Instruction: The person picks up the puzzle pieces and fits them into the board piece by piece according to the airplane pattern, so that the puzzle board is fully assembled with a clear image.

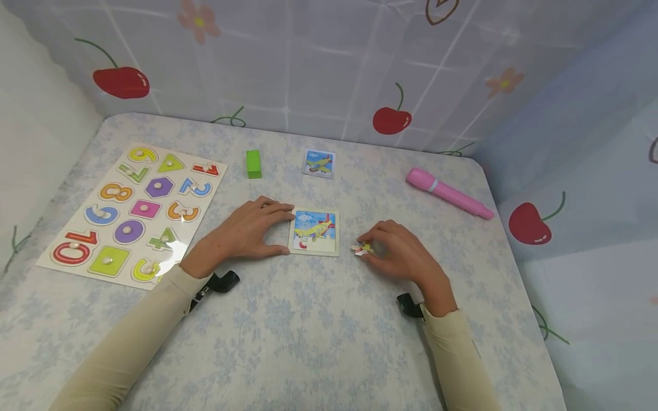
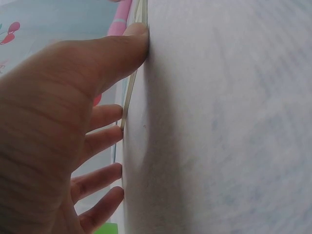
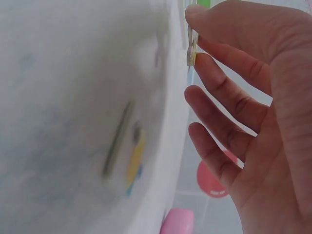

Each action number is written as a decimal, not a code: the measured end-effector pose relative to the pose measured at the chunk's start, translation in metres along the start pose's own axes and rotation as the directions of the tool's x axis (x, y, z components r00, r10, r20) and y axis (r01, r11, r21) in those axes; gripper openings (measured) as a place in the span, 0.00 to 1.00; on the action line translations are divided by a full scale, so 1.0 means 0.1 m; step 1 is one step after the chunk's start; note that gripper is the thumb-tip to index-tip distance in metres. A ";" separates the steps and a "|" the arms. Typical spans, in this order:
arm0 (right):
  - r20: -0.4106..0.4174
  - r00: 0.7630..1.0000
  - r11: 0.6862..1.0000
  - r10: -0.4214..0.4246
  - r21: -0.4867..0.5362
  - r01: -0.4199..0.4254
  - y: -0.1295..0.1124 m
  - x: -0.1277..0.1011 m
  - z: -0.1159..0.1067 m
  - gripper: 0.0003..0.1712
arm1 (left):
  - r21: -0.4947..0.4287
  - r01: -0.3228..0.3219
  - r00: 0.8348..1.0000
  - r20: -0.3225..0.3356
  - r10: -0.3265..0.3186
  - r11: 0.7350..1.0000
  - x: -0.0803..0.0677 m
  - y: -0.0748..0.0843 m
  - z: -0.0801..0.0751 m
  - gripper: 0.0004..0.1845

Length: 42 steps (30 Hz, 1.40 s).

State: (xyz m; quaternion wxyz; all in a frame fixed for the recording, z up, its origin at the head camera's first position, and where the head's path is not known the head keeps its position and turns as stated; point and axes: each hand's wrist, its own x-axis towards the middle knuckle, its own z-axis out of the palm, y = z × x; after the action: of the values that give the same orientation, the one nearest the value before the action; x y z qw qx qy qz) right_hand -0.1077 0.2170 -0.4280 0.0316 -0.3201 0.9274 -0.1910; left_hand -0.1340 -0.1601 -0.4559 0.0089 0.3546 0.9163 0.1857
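Steadying the airplane puzzle board (image 1: 314, 233) by its near edge, the left hand (image 1: 247, 233) lies with thumb and fingers braced against the frame. Just to its right, the right hand (image 1: 398, 251) pinches a small puzzle piece (image 1: 362, 248). Only the right wrist view shows that piece (image 3: 191, 46) edge-on between thumb and forefinger, seemingly lifted off the table (image 1: 319, 331); its long axis is hard to judge.
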 end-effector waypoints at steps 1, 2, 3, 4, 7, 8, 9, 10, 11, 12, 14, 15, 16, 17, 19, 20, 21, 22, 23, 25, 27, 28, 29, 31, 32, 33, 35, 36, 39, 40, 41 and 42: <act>0.003 1.000 1.000 -0.002 -0.005 0.002 -0.01 0.03 -0.01 0.17 | 0.000 0.001 1.000 0.000 -0.001 1.000 0.00 0.00 0.00 0.42; 0.005 1.000 1.000 -0.005 -0.008 0.005 -0.03 0.05 -0.01 0.17 | 0.000 0.001 1.000 -0.001 -0.001 1.000 0.00 0.00 0.00 0.42; 0.007 1.000 1.000 -0.011 -0.008 0.011 -0.04 0.08 -0.02 0.17 | -0.001 0.002 1.000 -0.001 -0.002 1.000 0.00 0.00 0.00 0.42; 0.009 1.000 1.000 -0.020 -0.009 0.020 -0.06 0.11 -0.02 0.17 | -0.001 0.002 1.000 -0.001 -0.002 1.000 -0.01 0.00 0.00 0.42; 0.012 0.999 0.999 -0.047 -0.011 0.047 -0.10 0.19 -0.03 0.18 | 0.001 0.005 1.000 0.000 -0.005 1.000 -0.01 -0.01 0.00 0.42; 0.015 0.998 0.999 -0.053 -0.007 0.053 -0.12 0.22 -0.03 0.18 | 0.000 0.005 1.000 0.001 -0.005 1.000 -0.01 -0.01 0.00 0.42; 0.018 0.998 0.998 -0.060 -0.005 0.060 -0.13 0.24 -0.03 0.18 | 0.000 0.005 1.000 0.003 -0.005 1.000 -0.01 -0.01 0.00 0.42; 0.022 0.998 0.998 -0.064 -0.005 0.064 -0.14 0.27 -0.03 0.18 | 0.001 0.005 1.000 0.004 -0.005 1.000 -0.02 -0.01 0.00 0.42; 0.024 0.997 0.998 -0.069 -0.006 0.069 -0.16 0.29 -0.03 0.18 | 0.000 0.006 1.000 0.004 -0.006 1.000 -0.02 -0.01 0.00 0.42; 0.024 0.997 0.997 -0.074 -0.004 0.074 -0.17 0.31 -0.03 0.18 | 0.001 0.006 1.000 0.005 -0.006 1.000 -0.02 0.00 0.00 0.42; 0.020 0.996 0.996 -0.084 -0.001 0.084 -0.19 0.34 -0.02 0.18 | 0.001 0.006 1.000 0.007 -0.006 1.000 -0.01 0.00 0.00 0.42; 0.016 0.996 0.996 -0.089 -0.001 0.089 -0.20 0.36 -0.02 0.18 | 0.001 0.006 1.000 0.008 -0.006 1.000 -0.01 0.00 0.01 0.42; 0.011 0.996 0.996 -0.093 -0.002 0.093 -0.21 0.37 -0.01 0.18 | 0.000 0.007 1.000 0.008 -0.007 1.000 -0.01 0.00 0.00 0.42; 0.006 0.995 0.995 -0.100 -0.001 0.100 -0.22 0.38 -0.01 0.18 | 0.001 0.007 1.000 0.009 -0.007 1.000 0.00 0.00 0.00 0.42; -0.002 0.994 0.994 -0.109 0.002 0.109 -0.24 0.41 0.00 0.18 | 0.001 0.005 1.000 0.008 -0.005 1.000 0.00 0.00 0.00 0.42; -0.005 0.994 0.994 -0.113 0.002 0.113 -0.25 0.43 0.01 0.18 | 0.002 0.003 1.000 0.007 -0.003 1.000 0.00 0.00 0.00 0.42; -0.007 0.993 0.993 -0.117 0.002 0.117 -0.26 0.44 0.01 0.19 | 0.001 0.002 1.000 0.007 -0.002 1.000 0.00 0.00 0.00 0.42; -0.008 0.993 0.993 -0.120 0.004 0.120 -0.27 0.46 0.02 0.18 | 0.000 0.002 1.000 0.007 -0.002 1.000 0.00 0.00 0.00 0.42; -0.006 0.993 0.993 -0.122 0.005 0.122 -0.28 0.47 0.03 0.18 | 0.001 0.001 1.000 0.007 -0.001 1.000 0.00 0.00 0.01 0.42; -0.003 0.992 0.992 -0.125 0.009 0.125 -0.31 0.51 0.06 0.17 | 0.001 0.001 1.000 0.007 -0.001 1.000 0.00 -0.01 0.01 0.42; 0.007 0.992 0.992 -0.130 0.008 0.130 -0.34 0.55 0.09 0.16 | -0.001 0.004 1.000 0.009 -0.004 1.000 0.00 -0.01 0.01 0.42; 0.015 0.991 0.991 -0.132 0.007 0.132 -0.35 0.57 0.11 0.16 | -0.002 0.004 1.000 0.009 -0.004 1.000 0.00 -0.01 0.01 0.42; 0.022 0.990 0.991 -0.137 0.004 0.136 -0.37 0.59 0.13 0.16 | -0.003 0.004 1.000 0.007 -0.004 1.000 0.00 -0.01 0.01 0.42; 0.037 0.989 0.990 -0.141 -0.004 0.142 -0.40 0.63 0.17 0.16 | -0.007 0.002 1.000 0.003 -0.002 1.000 0.00 -0.01 0.00 0.42; 0.043 0.988 0.989 -0.147 -0.009 0.148 -0.41 0.64 0.19 0.16 | -0.008 0.001 1.000 0.001 -0.001 1.000 0.00 -0.02 0.00 0.42; 0.050 0.987 0.988 -0.152 -0.014 0.153 -0.42 0.66 0.21 0.16 | -0.008 -0.002 1.000 -0.001 0.002 1.000 0.00 -0.02 0.00 0.42; 0.061 0.985 0.986 -0.161 -0.021 0.163 -0.44 0.69 0.24 0.16 | -0.010 -0.007 1.000 -0.006 0.007 1.000 0.00 -0.02 0.00 0.42; 0.064 0.984 0.985 -0.166 -0.023 0.168 -0.44 0.70 0.26 0.17 | -0.011 -0.009 1.000 -0.008 0.009 1.000 0.00 -0.02 0.00 0.42; 0.072 0.981 0.982 -0.182 -0.031 0.184 -0.45 0.73 0.29 0.17 | -0.013 -0.012 1.000 -0.011 0.012 1.000 -0.01 -0.02 0.00 0.42; 0.074 0.980 0.981 -0.186 -0.034 0.189 -0.46 0.74 0.30 0.16 | -0.012 -0.012 1.000 -0.013 0.012 1.000 -0.01 -0.02 0.00 0.42; 0.075 0.979 0.981 -0.188 -0.039 0.192 -0.46 0.75 0.31 0.16 | -0.011 -0.012 1.000 -0.013 0.012 1.000 -0.01 -0.02 0.00 0.42; 0.074 0.978 0.980 -0.193 -0.041 0.196 -0.46 0.76 0.32 0.16 | -0.009 -0.012 1.000 -0.013 0.012 1.000 -0.01 -0.02 0.00 0.42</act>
State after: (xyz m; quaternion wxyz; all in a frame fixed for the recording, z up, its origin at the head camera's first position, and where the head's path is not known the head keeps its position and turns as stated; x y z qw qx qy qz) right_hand -0.1353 0.1273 -0.4351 0.0372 -0.4164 0.8943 -0.1596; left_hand -0.1346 -0.1617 -0.4568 0.0033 0.3588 0.9133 0.1925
